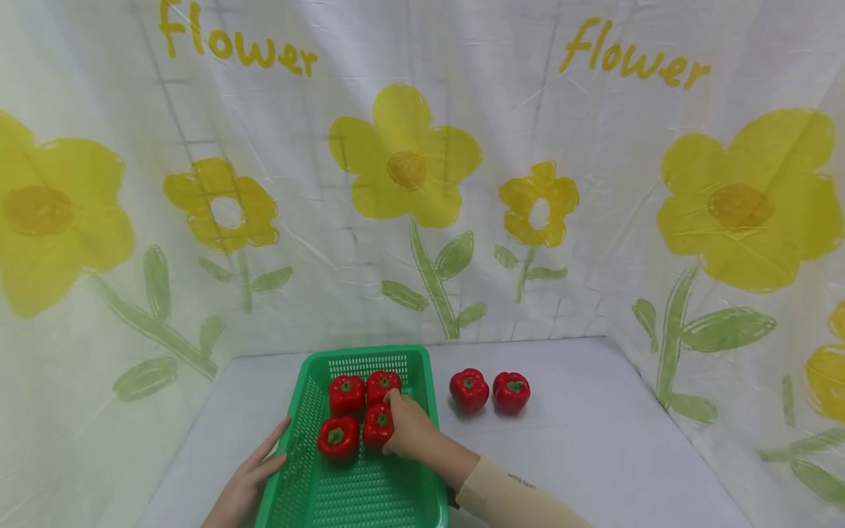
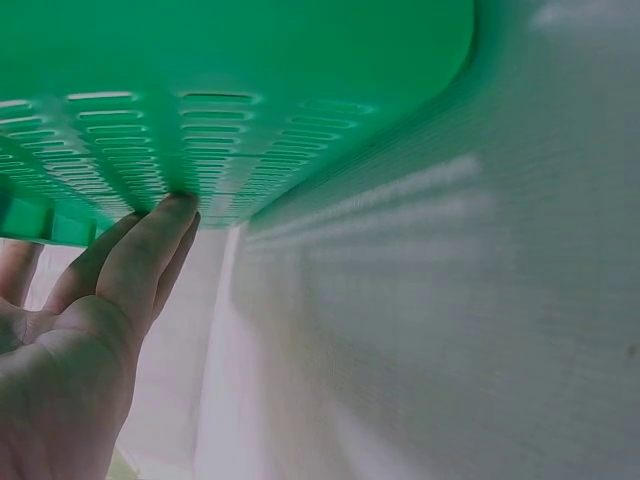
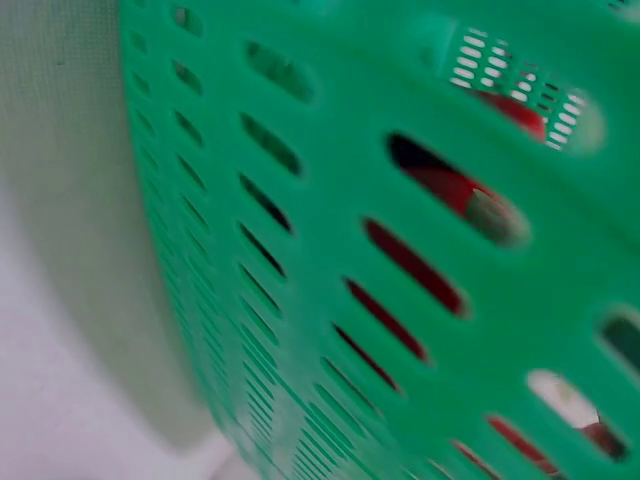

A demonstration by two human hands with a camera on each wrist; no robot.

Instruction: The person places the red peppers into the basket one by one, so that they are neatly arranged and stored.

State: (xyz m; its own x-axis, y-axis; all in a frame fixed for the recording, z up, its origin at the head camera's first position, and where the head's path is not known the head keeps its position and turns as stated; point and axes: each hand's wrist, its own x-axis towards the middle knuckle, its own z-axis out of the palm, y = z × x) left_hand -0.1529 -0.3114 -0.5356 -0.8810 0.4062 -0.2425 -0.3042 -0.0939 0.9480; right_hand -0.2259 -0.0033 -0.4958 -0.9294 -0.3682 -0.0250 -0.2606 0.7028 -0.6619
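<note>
Inside a green slotted basket [image 1: 370, 499] sit several red bell peppers with green stems. My right hand [image 1: 411, 431] reaches over the basket's right wall and grips the near right red bell pepper [image 1: 376, 429] from its right side. Left of it is another red bell pepper [image 1: 339, 440]; behind stand a third pepper [image 1: 346, 396] and one more pepper [image 1: 381, 383]. My left hand [image 1: 249, 480] touches the basket's left wall from outside, its fingers [image 2: 150, 250] fairly straight against the slots in the left wrist view. The right wrist view shows mostly the basket's slotted wall [image 3: 330, 250].
Two more red bell peppers, one [image 1: 469, 390] beside the other [image 1: 511, 393], stand on the pale tabletop [image 1: 561, 455] right of the basket. A white curtain [image 1: 317, 293] painted with yellow flowers hangs behind and at both sides.
</note>
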